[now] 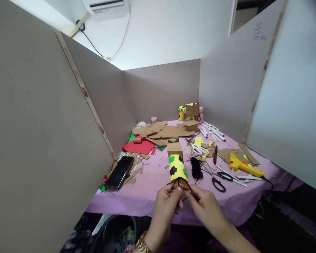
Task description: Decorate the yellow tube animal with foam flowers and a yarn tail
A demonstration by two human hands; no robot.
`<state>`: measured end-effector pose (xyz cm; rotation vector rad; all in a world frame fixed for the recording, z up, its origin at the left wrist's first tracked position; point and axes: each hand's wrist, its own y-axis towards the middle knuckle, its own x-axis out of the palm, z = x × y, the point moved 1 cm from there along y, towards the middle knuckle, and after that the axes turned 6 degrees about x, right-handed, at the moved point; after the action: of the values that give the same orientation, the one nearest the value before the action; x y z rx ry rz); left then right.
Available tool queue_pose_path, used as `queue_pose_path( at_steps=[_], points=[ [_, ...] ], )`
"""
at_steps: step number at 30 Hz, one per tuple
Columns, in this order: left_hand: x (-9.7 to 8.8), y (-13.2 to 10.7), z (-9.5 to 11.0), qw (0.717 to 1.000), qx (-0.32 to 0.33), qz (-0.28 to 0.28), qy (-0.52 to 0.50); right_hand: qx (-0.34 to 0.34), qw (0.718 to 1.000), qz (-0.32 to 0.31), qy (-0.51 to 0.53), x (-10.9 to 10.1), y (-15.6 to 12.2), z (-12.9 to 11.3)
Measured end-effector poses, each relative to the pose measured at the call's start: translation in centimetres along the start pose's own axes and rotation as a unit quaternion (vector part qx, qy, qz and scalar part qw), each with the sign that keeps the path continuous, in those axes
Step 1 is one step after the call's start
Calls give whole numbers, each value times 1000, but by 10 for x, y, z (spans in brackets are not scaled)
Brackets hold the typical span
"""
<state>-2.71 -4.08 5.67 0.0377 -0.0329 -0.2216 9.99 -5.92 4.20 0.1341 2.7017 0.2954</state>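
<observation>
A yellow tube [178, 166] with black and green flower cutouts lies near the table's front edge, its open end toward me. Black yarn [178, 180] is looped at that near end. My left hand [168, 202] pinches the yarn on the left side, thumb toward the middle. On the right, my right hand [206, 205] is closed with its fingertips on the yarn, close to the left thumb. A cardboard box piece [175, 149] sits at the tube's far end. Beside the tube lies a bundle of black yarn [196, 168]. The fingers partly hide the tube's near rim.
Black-handled scissors [218, 181] and a yellow glue gun [244, 168] lie to the right, white scissors [199, 149] farther back. A phone [119, 172] rests at left. Cardboard sheets [168, 132], red foam [138, 144] and markers [214, 131] spread behind. Grey partitions [163, 88] enclose the table.
</observation>
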Motion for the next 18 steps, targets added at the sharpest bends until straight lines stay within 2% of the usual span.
queue_pose_path(
  at_steps=[3, 6, 8, 13, 16, 18],
  points=[
    [-2, -6, 1, 1000, -13, -14, 21, 76, 987, -28, 138, -2, 4, 3],
    [-2, -10, 0, 998, -5, -37, 43, 140, 945, -87, 282, 4, 7, 3],
    [-1, -12, -2, 996, 8, -49, 70, 157, 925, -102, 330, 9, 9, 1],
    [-7, -22, -2, 979, 54, -68, 184, 161, 915, -102, 356, 12, 10, -3],
    [-18, -28, -2, 966, 56, -84, 238, 151, 923, -99, 339, 8, 7, 4],
    [-26, -30, 0, 963, 52, -72, 256, 136, 940, -109, 293, 2, 3, 12]
  ],
)
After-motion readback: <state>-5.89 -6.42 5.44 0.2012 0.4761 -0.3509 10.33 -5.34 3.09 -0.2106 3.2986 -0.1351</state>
